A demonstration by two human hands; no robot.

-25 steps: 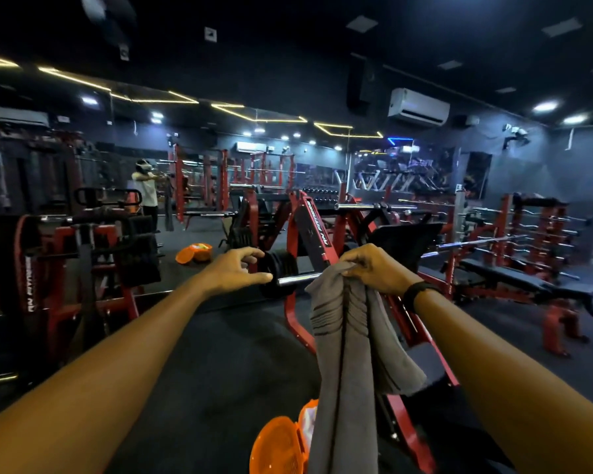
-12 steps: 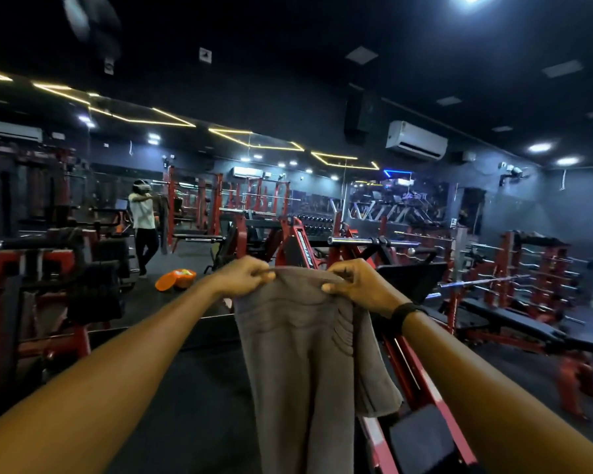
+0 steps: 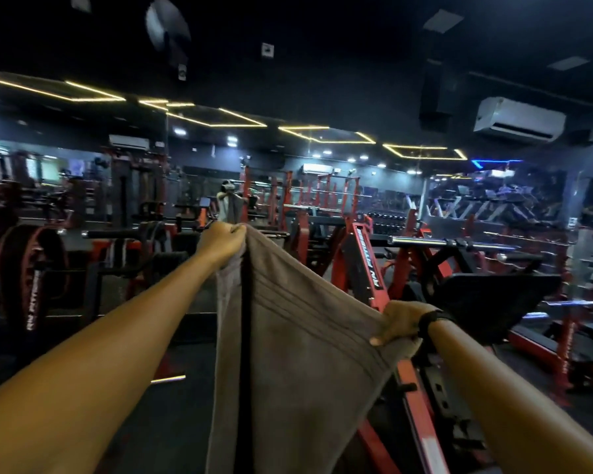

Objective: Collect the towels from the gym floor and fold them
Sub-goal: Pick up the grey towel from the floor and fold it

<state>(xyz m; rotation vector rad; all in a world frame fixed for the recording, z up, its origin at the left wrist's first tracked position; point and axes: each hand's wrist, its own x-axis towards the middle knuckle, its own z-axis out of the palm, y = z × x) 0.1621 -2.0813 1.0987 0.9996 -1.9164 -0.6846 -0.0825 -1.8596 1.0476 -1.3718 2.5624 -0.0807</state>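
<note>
Now left hand [image 3: 221, 242] fingers, right hand [image 3: 396, 321] fingers curled, pinching grey towel [image 3: 298, 354] (stretched between).

so the towel [image 3: 298, 354] hangs dead centre of the frame, stretched between both hands; left hand [image 3: 221, 244] sits up high just left of centre, pinching the top corner; right hand [image 3: 396, 325] is lower and off to the right, gripping the other corner, so the top edge slopes down to the right; a wristband [image 3: 432, 319] sits just behind that hand; behind the towel on the right there's a plate-loaded machine [image 3: 367, 268] with a bar [image 3: 442, 240] running across it; weight plates [image 3: 31, 268] at far left; an AC unit [image 3: 519, 119] upper right; a mirrored figure [image 3: 227, 205] right above the left hand.
</note>
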